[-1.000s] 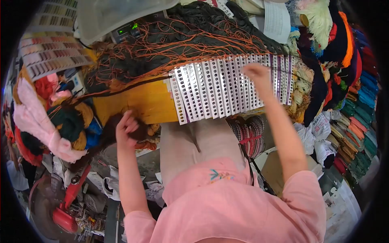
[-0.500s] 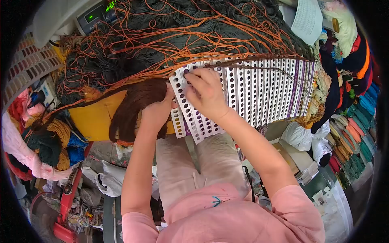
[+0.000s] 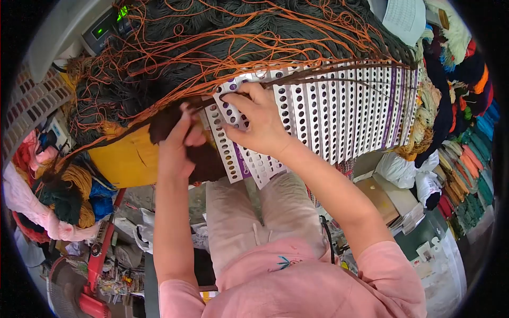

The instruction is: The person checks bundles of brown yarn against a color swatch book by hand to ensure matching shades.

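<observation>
The scene was lit brightly and evenly, with soft shadows only, and the white perforated strips (image 3: 339, 116) toward 1 o'clock came close to glaring without washing out. Strong fisheye distortion bent everything outward, and a black vignette closed off the corners, heaviest at 9 and 3 o'clock. The centre stayed fairly sharp, while the yarn stacks (image 3: 466, 175) at 3 o'clock smeared and softened near the rim.

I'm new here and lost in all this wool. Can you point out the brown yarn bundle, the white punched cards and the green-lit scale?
Brown yarn bundle (image 3: 207, 161), head view, lower hanging part.
White punched cards (image 3: 339, 114), head view, middle strips.
Green-lit scale (image 3: 103, 29), head view, display face.
</observation>
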The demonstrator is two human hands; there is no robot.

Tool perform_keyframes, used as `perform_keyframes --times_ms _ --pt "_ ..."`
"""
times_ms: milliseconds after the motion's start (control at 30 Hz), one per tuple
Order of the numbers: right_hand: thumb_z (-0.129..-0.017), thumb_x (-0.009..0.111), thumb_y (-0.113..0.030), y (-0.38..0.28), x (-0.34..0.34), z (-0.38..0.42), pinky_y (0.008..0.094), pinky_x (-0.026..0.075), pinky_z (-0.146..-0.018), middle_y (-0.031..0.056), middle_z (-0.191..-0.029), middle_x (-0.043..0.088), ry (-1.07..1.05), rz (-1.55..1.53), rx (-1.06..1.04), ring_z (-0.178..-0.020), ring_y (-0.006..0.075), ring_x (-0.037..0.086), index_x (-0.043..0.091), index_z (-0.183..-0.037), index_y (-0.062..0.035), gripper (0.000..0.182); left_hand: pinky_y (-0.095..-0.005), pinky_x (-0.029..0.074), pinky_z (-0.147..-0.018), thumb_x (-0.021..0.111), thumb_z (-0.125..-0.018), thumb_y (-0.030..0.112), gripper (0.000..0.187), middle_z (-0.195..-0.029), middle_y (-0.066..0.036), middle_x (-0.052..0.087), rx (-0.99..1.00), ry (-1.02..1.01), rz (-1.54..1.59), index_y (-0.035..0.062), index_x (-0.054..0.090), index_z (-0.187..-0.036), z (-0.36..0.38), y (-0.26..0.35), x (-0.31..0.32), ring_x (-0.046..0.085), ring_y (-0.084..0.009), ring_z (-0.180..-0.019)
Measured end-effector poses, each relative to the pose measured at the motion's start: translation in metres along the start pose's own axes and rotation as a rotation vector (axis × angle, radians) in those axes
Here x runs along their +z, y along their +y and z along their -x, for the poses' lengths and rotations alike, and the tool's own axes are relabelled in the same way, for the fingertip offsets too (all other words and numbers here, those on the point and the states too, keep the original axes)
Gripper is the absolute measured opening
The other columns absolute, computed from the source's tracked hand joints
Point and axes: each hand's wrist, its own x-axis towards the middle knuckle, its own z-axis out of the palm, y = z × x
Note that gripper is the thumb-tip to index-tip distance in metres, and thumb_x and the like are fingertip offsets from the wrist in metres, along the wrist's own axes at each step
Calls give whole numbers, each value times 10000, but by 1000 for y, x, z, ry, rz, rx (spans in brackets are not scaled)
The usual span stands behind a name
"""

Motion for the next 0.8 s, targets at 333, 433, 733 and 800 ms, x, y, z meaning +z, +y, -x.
perform_keyframes --times_ms 333,433,733,800 --pt "-685 519 39 7 -2 -7 273 420 -653 86 -783 552 -2 -422 140 -736 201 530 576 -837 -33 177 -178 259 -379 485 -793 146 97 -582 37 442 -162 -92 -608 74 510 -853 -12 -5 24 359 -35 -443" --pt "-609 625 -88 1 7 -9 311 411 -665 94 -859 464 -3 -159 126 -786 227 486 547 -913 -54 315 -183 284 -381 503 -785 149 88 -595 19 467 -5 44 -585 62 508 -796 4 22 9 383 -61 -440" --pt "-551 651 -187 -9 12 -15 346 299 -694 71 -847 425 -55 164 161 -863 212 420 526 -949 -112 424 -144 319 -421 379 -854 126 127 -611 7 435 362 510 269 32 462 -834 133 182 -131 377 -39 -472" --pt "-560 651 -192 -11 12 -14 354 305 -710 79 -861 435 -52 187 154 -871 220 422 524 -958 -107 426 -138 328 -426 379 -843 86 309 -647 7 478 616 659 11 -4 387 -1139 162 192 -135 381 -26 -473"
